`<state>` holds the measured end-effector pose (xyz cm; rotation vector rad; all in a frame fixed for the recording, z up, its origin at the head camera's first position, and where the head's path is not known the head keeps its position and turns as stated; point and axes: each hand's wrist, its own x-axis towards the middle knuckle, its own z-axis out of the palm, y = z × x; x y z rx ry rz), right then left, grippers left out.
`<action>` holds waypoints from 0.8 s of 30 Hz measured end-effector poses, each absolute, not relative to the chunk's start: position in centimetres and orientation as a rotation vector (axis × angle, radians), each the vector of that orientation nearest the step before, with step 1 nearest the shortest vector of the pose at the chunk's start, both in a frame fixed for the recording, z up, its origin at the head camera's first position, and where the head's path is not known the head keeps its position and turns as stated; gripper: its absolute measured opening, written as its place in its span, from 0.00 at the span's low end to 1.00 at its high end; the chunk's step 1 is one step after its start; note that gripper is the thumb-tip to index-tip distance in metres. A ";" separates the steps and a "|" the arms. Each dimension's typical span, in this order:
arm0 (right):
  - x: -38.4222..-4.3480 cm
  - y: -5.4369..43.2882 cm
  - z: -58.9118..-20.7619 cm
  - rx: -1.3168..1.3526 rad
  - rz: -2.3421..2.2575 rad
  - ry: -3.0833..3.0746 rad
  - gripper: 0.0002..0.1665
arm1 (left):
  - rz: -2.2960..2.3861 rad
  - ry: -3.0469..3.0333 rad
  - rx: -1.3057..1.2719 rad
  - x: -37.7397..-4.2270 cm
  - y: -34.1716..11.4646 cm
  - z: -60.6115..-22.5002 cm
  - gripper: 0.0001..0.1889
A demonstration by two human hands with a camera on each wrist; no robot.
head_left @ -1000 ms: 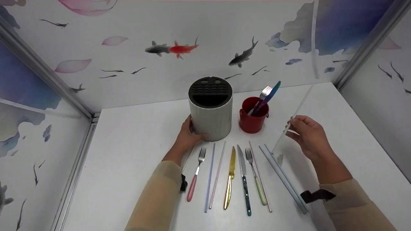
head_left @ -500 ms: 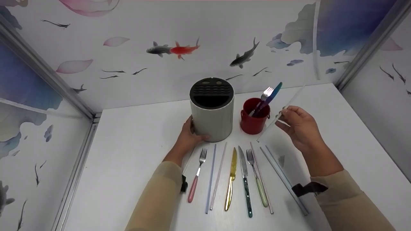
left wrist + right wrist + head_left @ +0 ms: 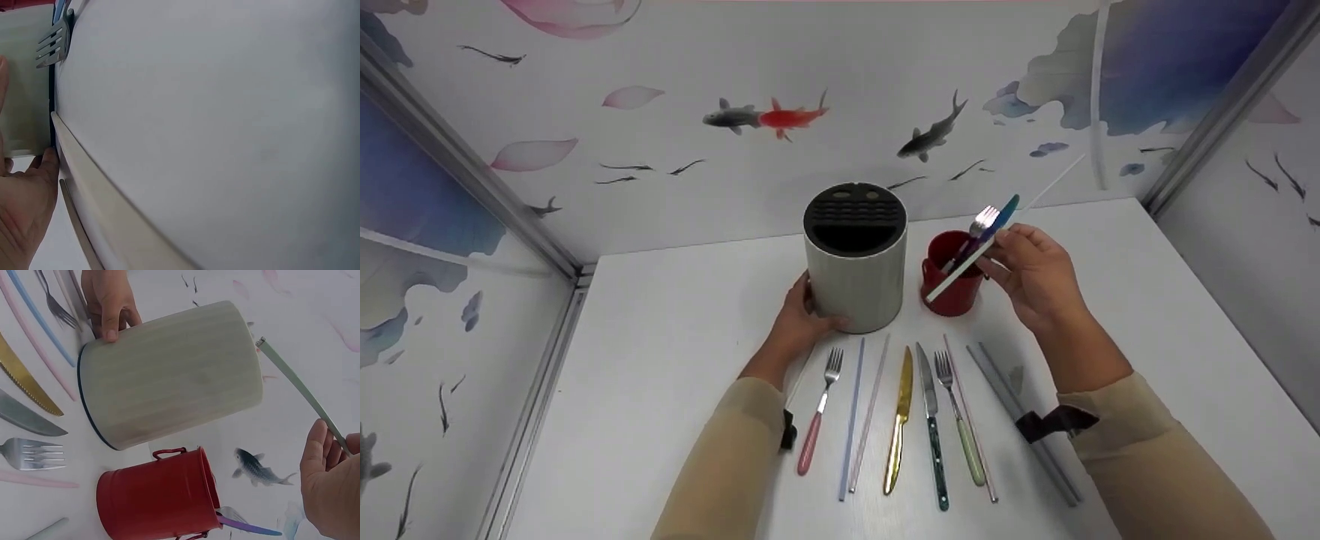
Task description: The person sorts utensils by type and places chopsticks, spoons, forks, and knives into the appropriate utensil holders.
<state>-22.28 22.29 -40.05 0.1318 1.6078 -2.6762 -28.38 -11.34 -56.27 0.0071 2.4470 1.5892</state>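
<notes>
My left hand (image 3: 802, 319) grips the pale grey utensil holder (image 3: 855, 289) low on its left side, thumb in front. The holder is an upright cylinder with a slotted black top and a wide dark opening. My right hand (image 3: 1035, 281) pinches a pale green chopstick (image 3: 952, 280) near its middle and holds it slanted in the air. Its squared near end overlaps the red bucket (image 3: 960, 301) in the head view. From the right wrist, that chopstick (image 3: 298, 385) ends beside the holder's top edge. A fork (image 3: 984, 219) and a blue-purple knife (image 3: 1006, 213) stand in the bucket.
Across the front of the white table lie a pink-handled fork (image 3: 811, 435), a gold knife (image 3: 897, 424), a dark-handled knife (image 3: 935, 450) and a green-handled fork (image 3: 969, 450). Blue (image 3: 851, 420) and pink chopsticks (image 3: 870, 412) lie among them; grey ones (image 3: 997, 382) lie under the right forearm. A patterned wall stands behind.
My right hand has moved left and up with the chopstick, from beyond the grey chopsticks to the red bucket. The chopstick's near end has risen. My left hand stays on the holder.
</notes>
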 end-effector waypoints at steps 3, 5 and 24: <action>-22.6 21.5 -39.8 0.142 -2.712 1.571 0.09 | 1.592 2.446 0.008 -28.5 -11.3 -56.4 0.65; -22.9 20.9 -39.7 0.143 -2.740 1.547 0.08 | 1.598 2.441 0.015 -28.5 -11.4 -56.5 0.65; -25.0 17.5 -38.9 0.302 -2.844 1.522 0.04 | 1.616 2.452 0.068 -28.4 -11.4 -56.3 0.64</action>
